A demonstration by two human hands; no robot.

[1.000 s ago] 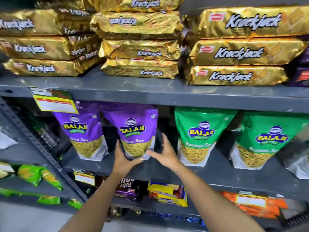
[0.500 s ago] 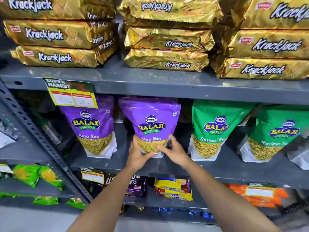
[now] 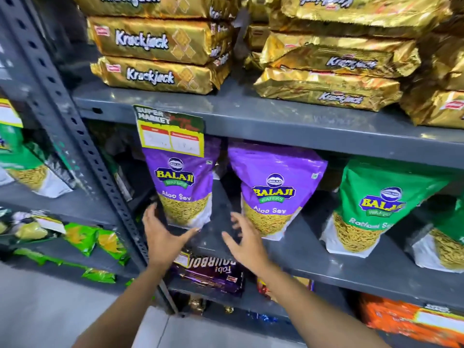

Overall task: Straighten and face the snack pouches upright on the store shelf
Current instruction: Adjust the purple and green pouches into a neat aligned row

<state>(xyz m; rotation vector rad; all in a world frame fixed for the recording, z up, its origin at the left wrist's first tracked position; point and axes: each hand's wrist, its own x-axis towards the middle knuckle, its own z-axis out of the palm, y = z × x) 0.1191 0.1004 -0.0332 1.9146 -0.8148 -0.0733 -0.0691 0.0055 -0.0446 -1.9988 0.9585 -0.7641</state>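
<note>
- Reaching toward the grey shelf (image 3: 313, 257) with both hands, fingers spread wide, nothing gripped in either.
- Far left of the fingers, past the perforated upright post (image 3: 82, 146): green pouch (image 3: 22, 162) leaning on the neighbouring rack, small green packets (image 3: 95, 241) lower down.
- Left hand (image 3: 163, 238): palm open, fingertips beside the lower left corner of the left purple pouch (image 3: 184, 189), thumb stretched under its bottom edge; whether skin touches the pack cannot be told.
- Left purple pouch: upright, "Balaji Aloo Sev" label facing out, top partly covered by the yellow price tag (image 3: 172, 133) hanging from the shelf edge above.
- Between the two hands: bare grey shelf surface, with the dark Bourbon packets (image 3: 211, 271) on the level just below the wrists.
- Right hand (image 3: 244, 243): open and splayed, fingertips just beside the lower left corner of the right purple pouch (image 3: 273, 189), apparently not clasping it; slightly blurred.
- Right purple pouch: standing, front outward, leaning a little to the right.
- Right of the fingers: green Ratlami Sev pouch (image 3: 371, 209) standing tilted on the same shelf, another green pouch (image 3: 444, 242) at the frame edge.
- Above the fingers: gold Krackjack packs (image 3: 155, 59) stacked flat on the upper shelf.
- Below and right of the forearms: orange packs (image 3: 401, 320) on the lowest visible level.
</note>
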